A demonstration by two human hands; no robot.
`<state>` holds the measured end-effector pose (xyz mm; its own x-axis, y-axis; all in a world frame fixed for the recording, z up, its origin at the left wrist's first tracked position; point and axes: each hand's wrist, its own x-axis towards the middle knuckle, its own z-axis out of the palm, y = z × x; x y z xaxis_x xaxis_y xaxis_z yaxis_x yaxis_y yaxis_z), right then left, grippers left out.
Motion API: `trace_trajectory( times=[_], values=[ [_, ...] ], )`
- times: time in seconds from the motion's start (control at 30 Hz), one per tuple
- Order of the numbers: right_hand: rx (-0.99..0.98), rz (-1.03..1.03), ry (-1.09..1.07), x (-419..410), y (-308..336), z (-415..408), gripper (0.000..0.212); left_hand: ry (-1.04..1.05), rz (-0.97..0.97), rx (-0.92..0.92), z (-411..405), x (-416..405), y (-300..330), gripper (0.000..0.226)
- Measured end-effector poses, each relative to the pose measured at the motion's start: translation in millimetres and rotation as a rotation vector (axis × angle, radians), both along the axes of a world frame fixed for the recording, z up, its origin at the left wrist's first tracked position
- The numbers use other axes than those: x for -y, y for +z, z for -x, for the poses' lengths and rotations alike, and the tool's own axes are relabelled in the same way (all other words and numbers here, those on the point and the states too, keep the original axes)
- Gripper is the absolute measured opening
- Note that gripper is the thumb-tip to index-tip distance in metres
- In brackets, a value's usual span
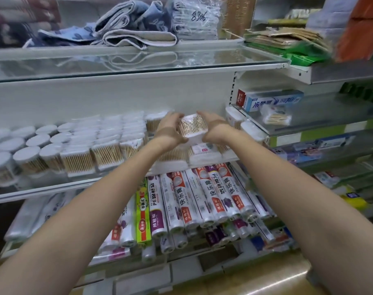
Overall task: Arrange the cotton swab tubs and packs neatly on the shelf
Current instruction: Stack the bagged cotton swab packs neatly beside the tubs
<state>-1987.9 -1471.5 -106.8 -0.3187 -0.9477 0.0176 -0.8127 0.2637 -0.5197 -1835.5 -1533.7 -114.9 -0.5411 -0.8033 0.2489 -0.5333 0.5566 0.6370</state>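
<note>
The person stands before the shelf (pixel 121 177) with both arms extended toward its far right section. The left hand (pixel 170 129) and the right hand (pixel 213 129) grasp one cotton swab pack (pixel 193 128) between them, each hand curled round one short end. The pack is held just above the stock, tilted so that its upper face turns toward the viewer.

Position of the item: the pack sits directly between the two hands, above the right-hand end of the rows. Its long axis runs left to right, roughly parallel to the shelf's front edge. The swab sticks inside run near to far, matching the sticks in the packs below.

Relation governing the next move: the vacant or uneven spot appears to lie straight below and slightly beyond the pack, among the loose packs (pixel 204 152) at the right end (these lie flatter and less squarely than their neighbours). Both hands are about equally near; neither arm leads. In my judgement, the pack only needs lowering and levelling, not turning, since its axis already agrees with the row.

To the left, the squared packs (pixel 105 154) stand in orderly files, and further left the round tubs (pixel 27 156) stand upright with white lids touching. That part looks finished.

One stray pack (pixel 277 118) lies on the neighbouring shelf to the right, near a toothpaste box (pixel 270 100).
</note>
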Motion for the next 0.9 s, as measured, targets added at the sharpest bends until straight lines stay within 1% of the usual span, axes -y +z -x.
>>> trace_trajectory(
  times=[0.07,0.1,0.2,0.27,0.33,0.4,0.53,0.57,0.67,0.73,0.8,0.83,0.9],
  values=[
    [0.049,0.021,-0.002,3.0,-4.2,-2.3,0.108,0.002,0.02,-0.021,-7.9,2.9,3.6,0.079],
    [0.082,0.044,-0.012,4.6,-5.7,-3.5,0.107,-0.007,0.023,-0.031,-11.3,4.5,4.1,0.079],
    [0.113,0.11,-0.026,9.9,-8.1,-7.6,0.097,-0.037,0.043,-0.03,-18.3,7.8,2.4,0.078],
    [0.131,0.147,-0.026,12.1,-9.1,-10.6,0.092,-0.029,0.045,-0.005,-20.7,10.7,-1.1,0.083],
    [0.147,0.174,-0.021,12.7,-9.5,-12.7,0.09,-0.021,0.022,0.03,-22.3,12.6,-4.2,0.089],
    [0.149,0.191,-0.012,12.3,-10.0,-14.7,0.086,-0.02,-0.015,0.022,-23.0,12.5,-5.7,0.087],
    [0.141,0.226,-0.002,12.1,-13.8,-17.3,0.08,0.039,-0.115,-0.088,-25.8,8.9,-0.6,0.054],
    [0.131,0.23,-0.003,12.0,-14.7,-17.6,0.079,0.054,-0.161,-0.112,-26.7,9.2,0.6,0.05],
    [0.142,0.231,-0.004,12.1,-17.6,-17.8,0.082,0.082,-0.315,-0.221,-28.7,11.7,3.0,0.053],
    [0.248,0.224,-0.025,13.7,-20.0,-18.7,0.092,0.086,-0.395,-0.3,-30.0,15.7,3.0,0.049],
    [0.371,0.214,-0.081,15.4,-21.8,-19.7,0.098,0.079,-0.46,-0.368,-32.3,17.5,3.3,0.037],
    [0.376,0.206,-0.11,15.9,-22.6,-19.4,0.097,0.076,-0.503,-0.408,-33.6,17.8,3.4,0.034],
    [0.272,0.2,-0.141,14.2,-23.2,-18.5,0.088,0.068,-0.583,-0.482,-36.3,17.7,3.6,0.035]
  ],
)
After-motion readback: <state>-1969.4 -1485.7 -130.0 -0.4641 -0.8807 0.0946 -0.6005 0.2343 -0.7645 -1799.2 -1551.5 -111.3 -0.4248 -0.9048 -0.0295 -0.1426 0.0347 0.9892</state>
